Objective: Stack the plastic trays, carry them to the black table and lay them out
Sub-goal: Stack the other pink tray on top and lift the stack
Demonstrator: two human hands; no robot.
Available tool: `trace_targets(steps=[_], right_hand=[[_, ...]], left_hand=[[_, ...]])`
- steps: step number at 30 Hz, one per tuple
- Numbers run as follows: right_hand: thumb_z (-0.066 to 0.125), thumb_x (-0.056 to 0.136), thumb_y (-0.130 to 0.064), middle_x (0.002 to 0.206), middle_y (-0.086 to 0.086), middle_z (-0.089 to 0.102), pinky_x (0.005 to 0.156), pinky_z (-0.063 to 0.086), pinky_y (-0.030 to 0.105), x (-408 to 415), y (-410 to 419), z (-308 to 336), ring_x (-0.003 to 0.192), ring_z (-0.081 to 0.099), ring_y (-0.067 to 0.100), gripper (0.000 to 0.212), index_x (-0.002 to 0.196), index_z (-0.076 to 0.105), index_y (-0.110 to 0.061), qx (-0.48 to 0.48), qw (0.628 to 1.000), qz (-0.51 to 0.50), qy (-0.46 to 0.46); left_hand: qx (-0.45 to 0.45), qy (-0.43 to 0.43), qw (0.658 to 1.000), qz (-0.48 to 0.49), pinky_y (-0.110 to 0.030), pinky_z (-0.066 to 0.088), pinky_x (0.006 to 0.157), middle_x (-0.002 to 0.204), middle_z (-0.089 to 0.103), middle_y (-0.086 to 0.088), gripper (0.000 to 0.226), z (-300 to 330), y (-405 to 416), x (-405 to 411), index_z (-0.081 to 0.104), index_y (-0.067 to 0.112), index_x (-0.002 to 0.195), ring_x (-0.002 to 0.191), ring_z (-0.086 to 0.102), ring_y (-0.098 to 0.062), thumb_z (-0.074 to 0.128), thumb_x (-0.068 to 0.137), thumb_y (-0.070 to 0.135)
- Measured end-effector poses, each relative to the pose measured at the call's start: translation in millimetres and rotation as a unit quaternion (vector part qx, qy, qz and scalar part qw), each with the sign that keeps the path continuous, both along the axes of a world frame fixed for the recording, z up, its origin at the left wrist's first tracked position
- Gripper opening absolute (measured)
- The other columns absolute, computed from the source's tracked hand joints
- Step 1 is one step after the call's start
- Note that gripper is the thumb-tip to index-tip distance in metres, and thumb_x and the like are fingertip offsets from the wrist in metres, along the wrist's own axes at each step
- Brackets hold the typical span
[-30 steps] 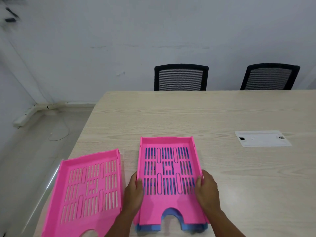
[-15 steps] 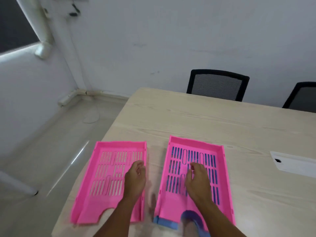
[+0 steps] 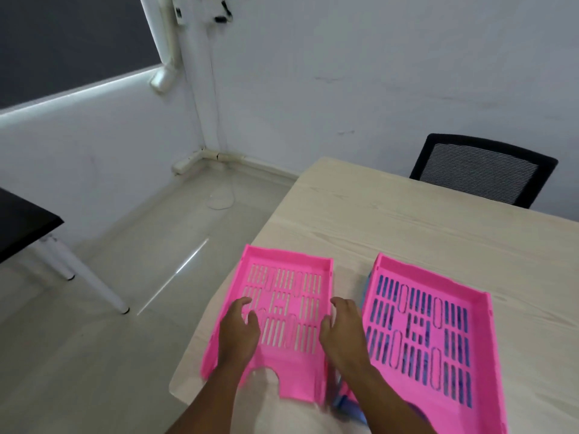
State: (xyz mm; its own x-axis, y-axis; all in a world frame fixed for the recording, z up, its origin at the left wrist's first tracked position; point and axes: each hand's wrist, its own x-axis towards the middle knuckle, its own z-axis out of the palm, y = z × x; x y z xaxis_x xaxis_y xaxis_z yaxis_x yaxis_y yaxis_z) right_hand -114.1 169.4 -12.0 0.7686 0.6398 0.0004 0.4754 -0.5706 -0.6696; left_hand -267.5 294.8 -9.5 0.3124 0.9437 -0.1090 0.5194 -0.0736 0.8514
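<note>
Wood table [image 3: 407,220]: blue tray [image 3: 346,405] mostly hidden under right pink tray [image 3: 438,324].

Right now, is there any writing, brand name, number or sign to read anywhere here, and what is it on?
None can be read.
Left pink tray: slots only, no lettering visible.
Right pink tray, stacked on a blue tray: no label visible.
Wall fittings: too small and blurred to tell.
</note>
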Motion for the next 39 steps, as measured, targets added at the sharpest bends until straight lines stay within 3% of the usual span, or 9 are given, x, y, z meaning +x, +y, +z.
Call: trace_targets(steps=[5, 10, 14, 19, 24, 29, 33, 35, 39], right_hand=[[0.054, 0.095, -0.01, 0.135, 0.017, 0.046, 0.103, 0.047, 0.036, -14, 15, -16, 0.121, 0.054, 0.03, 0.052, 0.143, 0.037, 0.0, -0.097, 0.987, -0.024, 0.123], [0.05, 0.093, 0.0, 0.121, 0.018, 0.064, 0.072, 0.063, 0.039, -24, 18, -47, 0.094, 0.071, 0.032, 0.058, 0.147, 0.029, -0.004, -0.126, 0.966, -0.1, 0.203], [0.04, 0.094, 0.008, 0.096, 0.01, 0.066, 0.044, 0.042, 0.024, -27, 14, -49, 0.063, 0.058, 0.017, 0.051, 0.143, 0.038, -0.005, -0.128, 0.969, -0.129, 0.166], [0.04, 0.096, 0.007, 0.088, 0.009, 0.066, 0.04, 0.05, 0.03, -29, 17, -49, 0.052, 0.06, 0.018, 0.046, 0.14, 0.046, -0.006, -0.091, 0.977, -0.142, 0.131], [0.045, 0.098, -0.005, 0.078, 0.002, 0.07, 0.057, 0.064, 0.045, -19, 27, -41, 0.06, 0.07, 0.018, 0.019, 0.109, 0.058, -0.014, -0.011, 0.991, -0.104, 0.084], [0.046, 0.096, -0.002, 0.071, 0.006, 0.068, 0.056, 0.06, 0.047, -10, 32, 1, 0.055, 0.064, 0.019, 0.027, 0.116, 0.062, -0.012, 0.07, 0.993, -0.087, 0.043], [0.048, 0.097, 0.0, 0.097, 0.015, 0.075, 0.079, 0.062, 0.048, 4, 19, 34, 0.078, 0.071, 0.029, 0.038, 0.133, 0.059, -0.004, 0.12, 0.987, -0.098, 0.042], [0.05, 0.098, -0.001, 0.112, 0.013, 0.073, 0.09, 0.06, 0.045, 15, 3, 49, 0.088, 0.07, 0.026, 0.042, 0.14, 0.055, -0.003, 0.135, 0.983, -0.117, 0.047], [0.052, 0.096, 0.001, 0.09, 0.011, 0.073, 0.059, 0.054, 0.018, 41, -47, 70, 0.062, 0.056, 0.01, 0.034, 0.127, 0.066, -0.003, 0.132, 0.976, -0.17, 0.028]], left_hand=[[-0.027, 0.077, 0.997, -0.014, -0.047, 0.041, 0.11, 0.15, 0.042, -0.015, 0.048, -24, 26, -18, 0.044, 0.01, 0.138, 0.138, 0.041, -0.034, 0.054, 0.091, 0.007], [-0.076, 0.136, 0.987, -0.034, -0.045, 0.04, 0.108, 0.157, 0.035, -0.009, 0.064, -32, 40, -27, 0.023, 0.013, 0.153, 0.139, 0.041, -0.031, 0.051, 0.095, 0.012], [-0.096, 0.165, 0.98, -0.049, -0.044, 0.047, 0.099, 0.146, 0.051, -0.013, 0.057, -37, 55, -35, 0.028, 0.018, 0.152, 0.127, 0.053, -0.035, 0.046, 0.098, 0.014], [-0.074, 0.155, 0.984, -0.051, -0.04, 0.056, 0.09, 0.128, 0.065, -0.012, 0.045, -43, 64, -47, 0.047, 0.021, 0.143, 0.11, 0.063, -0.033, 0.037, 0.099, 0.012], [-0.048, 0.08, 0.995, -0.03, -0.03, 0.056, 0.07, 0.094, 0.071, -0.007, 0.035, -18, 63, -52, 0.063, 0.016, 0.121, 0.076, 0.064, -0.019, 0.04, 0.098, 0.006], [-0.018, 0.031, 0.999, -0.017, -0.038, 0.058, 0.072, 0.096, 0.073, -0.013, 0.037, 4, 73, -43, 0.062, 0.017, 0.127, 0.082, 0.068, -0.027, 0.042, 0.097, 0.009], [0.005, -0.001, 0.999, -0.035, -0.034, 0.052, 0.067, 0.095, 0.073, -0.013, 0.036, 27, 65, -23, 0.063, 0.014, 0.125, 0.084, 0.067, -0.029, 0.043, 0.096, 0.008], [0.011, -0.017, 0.998, -0.053, -0.036, 0.055, 0.077, 0.103, 0.073, -0.011, 0.038, 34, 57, -9, 0.061, 0.016, 0.129, 0.091, 0.067, -0.028, 0.044, 0.096, 0.008], [0.013, -0.041, 0.99, -0.138, -0.034, 0.057, 0.081, 0.107, 0.074, -0.001, 0.04, 46, 31, 30, 0.061, 0.022, 0.131, 0.094, 0.069, -0.017, 0.045, 0.097, 0.01]])
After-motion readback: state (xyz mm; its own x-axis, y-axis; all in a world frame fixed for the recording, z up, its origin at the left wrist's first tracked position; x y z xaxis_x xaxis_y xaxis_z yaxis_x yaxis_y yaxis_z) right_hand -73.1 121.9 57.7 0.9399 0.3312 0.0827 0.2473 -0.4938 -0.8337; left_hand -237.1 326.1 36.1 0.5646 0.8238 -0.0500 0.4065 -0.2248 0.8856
